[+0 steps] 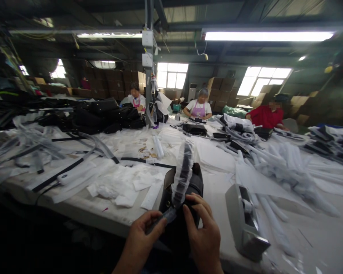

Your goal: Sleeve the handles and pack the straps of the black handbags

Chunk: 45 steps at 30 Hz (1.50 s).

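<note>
A black handbag stands at the near edge of the white work table. Its handle arches upward, wrapped in thin white translucent film. My left hand pinches the lower end of that wrapping between thumb and fingers. My right hand is closed on the front of the bag, just right of the wrapped handle's base. The bag's lower body is hidden behind both hands.
A grey tape dispenser sits just right of the bag. White wrapping strips, paper scraps and black straps litter the table. Black bags are piled at the back left. Three people sit working on the far side.
</note>
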Tool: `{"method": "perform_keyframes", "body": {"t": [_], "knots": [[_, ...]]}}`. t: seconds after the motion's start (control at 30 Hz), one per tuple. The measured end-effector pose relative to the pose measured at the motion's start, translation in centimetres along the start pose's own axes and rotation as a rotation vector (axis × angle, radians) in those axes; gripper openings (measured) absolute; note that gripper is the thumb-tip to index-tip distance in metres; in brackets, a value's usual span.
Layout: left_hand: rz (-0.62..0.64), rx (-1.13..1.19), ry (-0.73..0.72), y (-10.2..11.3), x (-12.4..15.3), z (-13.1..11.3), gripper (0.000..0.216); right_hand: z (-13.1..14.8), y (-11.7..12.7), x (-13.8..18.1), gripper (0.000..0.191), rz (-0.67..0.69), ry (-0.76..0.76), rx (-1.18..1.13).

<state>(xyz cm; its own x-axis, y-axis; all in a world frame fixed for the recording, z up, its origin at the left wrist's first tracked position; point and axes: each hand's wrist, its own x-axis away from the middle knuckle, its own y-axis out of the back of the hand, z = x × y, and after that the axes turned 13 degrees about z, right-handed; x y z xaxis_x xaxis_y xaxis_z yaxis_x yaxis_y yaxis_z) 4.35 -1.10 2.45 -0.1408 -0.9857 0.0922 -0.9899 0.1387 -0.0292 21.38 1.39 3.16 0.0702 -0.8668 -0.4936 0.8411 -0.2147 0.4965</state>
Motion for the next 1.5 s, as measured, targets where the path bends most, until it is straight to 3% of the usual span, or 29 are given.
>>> {"method": "perform_keyframes", "body": {"t": [0.07,0.2,0.27,0.37,0.53,0.67,0.87,1.13,1.33,1.5], "knots": [[0.018,-0.013,0.002,-0.1,-0.2,0.0,0.035,-0.2,-0.2,0.2,0.01,-0.012,0.004,0.015],[0.155,0.088,0.147,-0.1,0.0,1.7,0.047,-1.3,-0.3,1.0,0.005,0.068,0.079,0.114],[0.199,0.153,0.189,-0.2,0.1,2.7,0.05,-1.6,-0.2,1.9,0.011,0.014,0.109,0.138],[0.154,0.19,0.193,-0.3,0.0,3.7,0.053,-1.2,-0.2,3.6,0.017,-0.115,0.054,0.098],[0.08,0.233,0.134,-0.7,-0.1,3.9,0.054,0.2,-1.7,4.8,0.023,0.166,-0.21,-0.123],[0.031,0.239,0.082,-1.0,0.5,3.6,0.051,1.3,-2.6,3.7,0.027,0.217,-0.316,-0.206],[-0.027,0.295,0.087,-0.8,0.9,3.7,0.059,2.1,-2.0,2.5,0.029,0.157,-0.307,-0.204],[0.007,0.27,0.069,-1.1,0.9,3.9,0.05,1.7,-2.7,3.6,0.026,0.228,-0.298,-0.158],[-0.005,0.351,0.1,-1.0,0.8,4.1,0.062,1.7,-2.7,3.3,0.023,0.215,-0.189,-0.045],[0.032,0.275,0.111,-1.1,0.9,3.7,0.053,1.4,-2.7,2.9,0.025,0.251,-0.241,-0.014]]}}
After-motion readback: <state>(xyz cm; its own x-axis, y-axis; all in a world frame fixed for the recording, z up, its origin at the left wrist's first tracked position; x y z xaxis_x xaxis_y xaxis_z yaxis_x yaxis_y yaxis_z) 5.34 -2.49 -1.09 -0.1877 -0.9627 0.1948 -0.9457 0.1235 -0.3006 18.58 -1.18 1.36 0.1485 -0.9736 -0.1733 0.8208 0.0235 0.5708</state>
